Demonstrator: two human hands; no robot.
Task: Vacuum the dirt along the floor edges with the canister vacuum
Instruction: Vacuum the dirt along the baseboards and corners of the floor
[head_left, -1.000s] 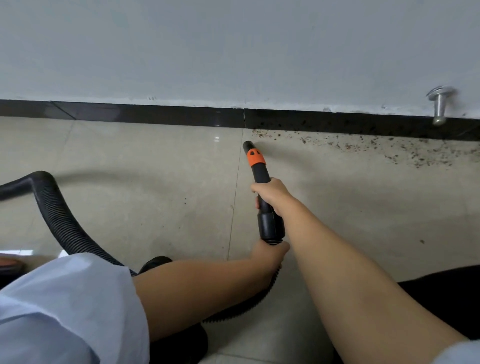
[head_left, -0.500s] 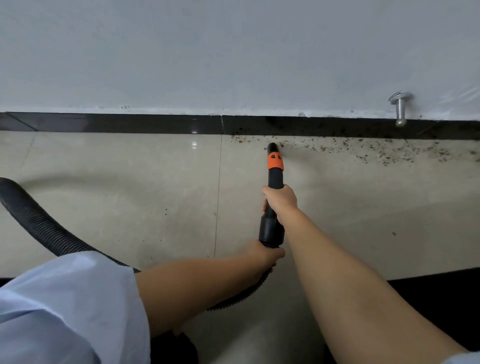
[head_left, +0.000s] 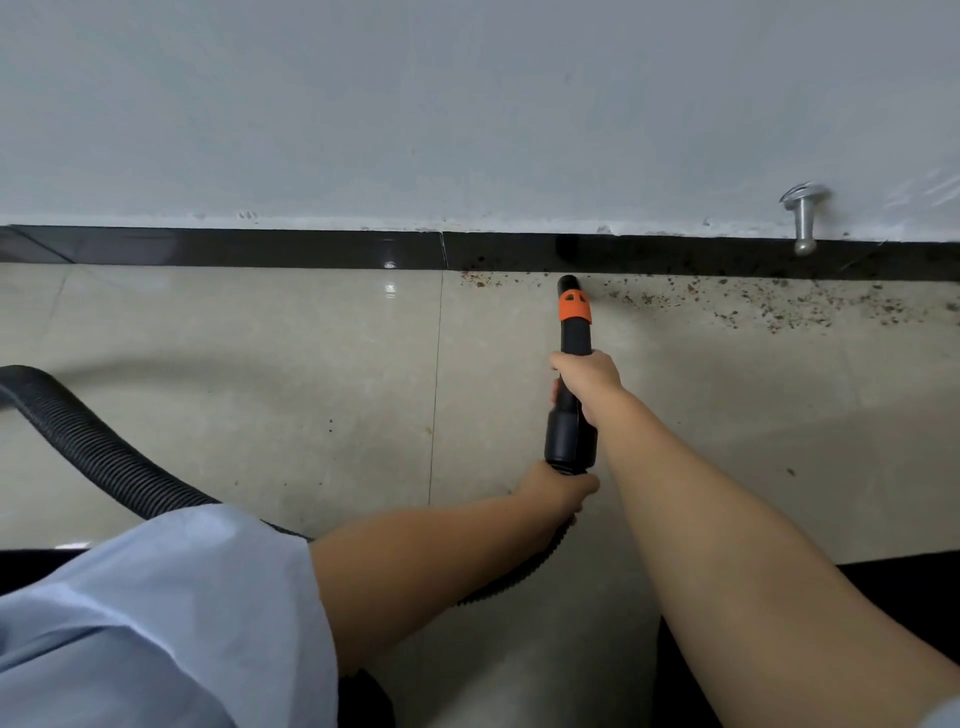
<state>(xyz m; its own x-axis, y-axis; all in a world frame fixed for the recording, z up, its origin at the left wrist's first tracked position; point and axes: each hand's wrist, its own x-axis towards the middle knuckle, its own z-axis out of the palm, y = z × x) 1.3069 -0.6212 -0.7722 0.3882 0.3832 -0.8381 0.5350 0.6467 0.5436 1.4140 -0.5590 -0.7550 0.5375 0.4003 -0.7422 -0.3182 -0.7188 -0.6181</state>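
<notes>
Close by, the left hand (head_left: 558, 491) grips the black hose (head_left: 104, 457) where it joins the nozzle (head_left: 571, 332), to steady it. The right hand (head_left: 587, 382) wraps around the nozzle higher up, aiming its tip at the dirt (head_left: 753, 306) lying along the dark baseboard (head_left: 234, 249), mostly to the right.

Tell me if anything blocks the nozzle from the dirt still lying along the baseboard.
Nothing visible does. The nozzle sits at the baseboard, and the dirt stretches to its right over bare floor. The metal doorstop is mounted on the wall above.
</notes>
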